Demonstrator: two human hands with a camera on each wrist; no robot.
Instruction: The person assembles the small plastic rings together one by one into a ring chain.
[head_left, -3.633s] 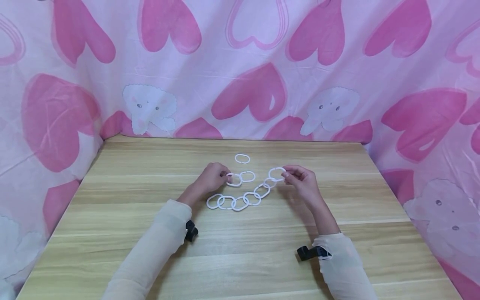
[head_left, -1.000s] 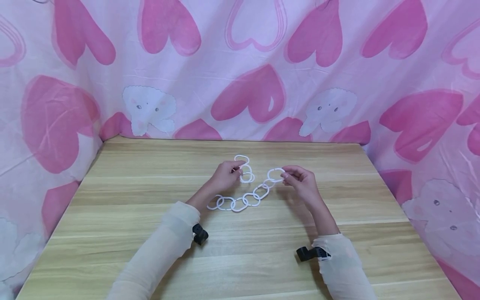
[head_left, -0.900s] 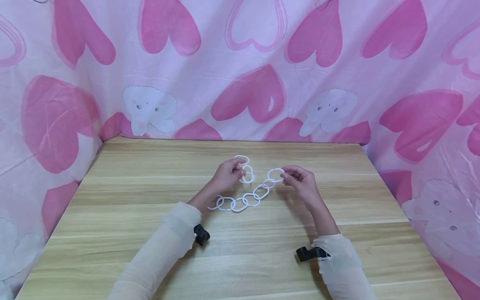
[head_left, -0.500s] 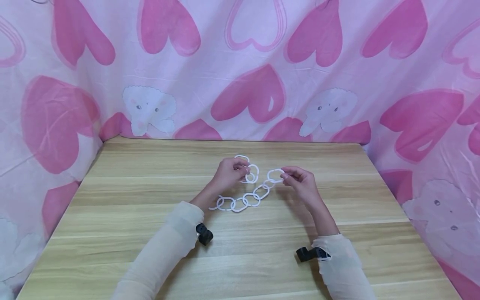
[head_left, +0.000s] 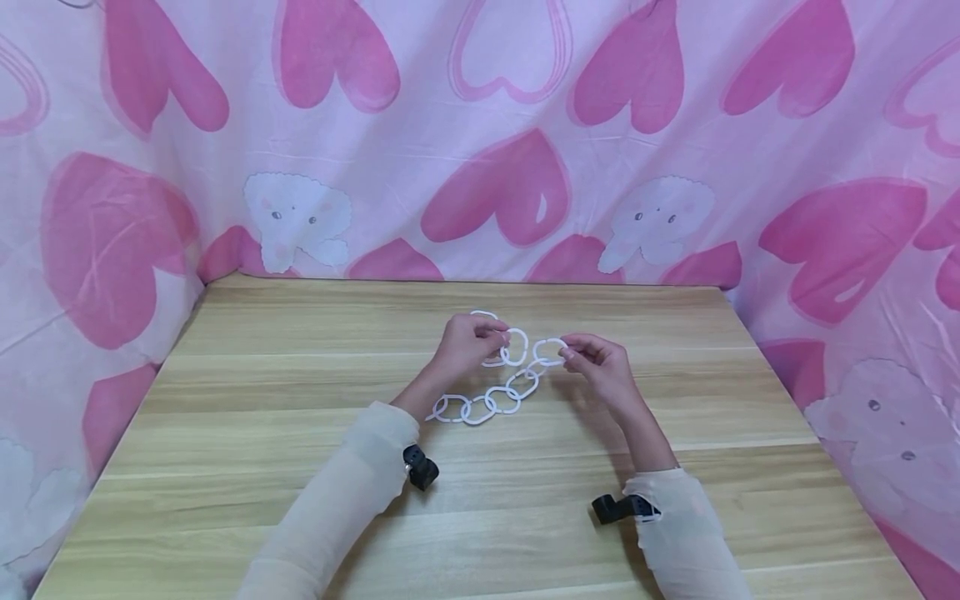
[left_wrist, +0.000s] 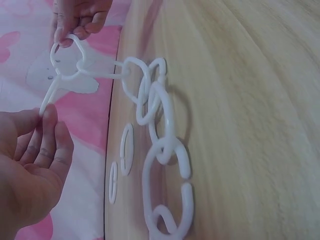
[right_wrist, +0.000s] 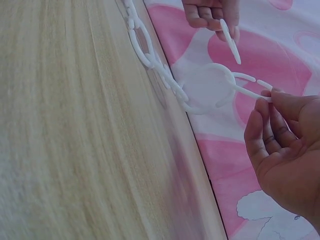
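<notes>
My left hand pinches a single white plastic chain link between thumb and fingers, above the table. Facing it, my right hand pinches the end link of a white plastic chain. A small gap shows in that end link's side in the right wrist view. The two held links stand close together but apart there. From the right hand the chain slopes down to the table and runs left, its far end partly behind the left wrist. Two loose links, one nearer and one farther, lie flat, partly hidden by the left hand in the head view.
The wooden table reaches back to a pink curtain printed with hearts, which also hangs along both sides. Black wrist cameras sit on the left cuff and the right cuff.
My left hand has lifted one link off the table and carried it right, close to the chain's end link. The right hand has stayed nearly still, holding that end link.
</notes>
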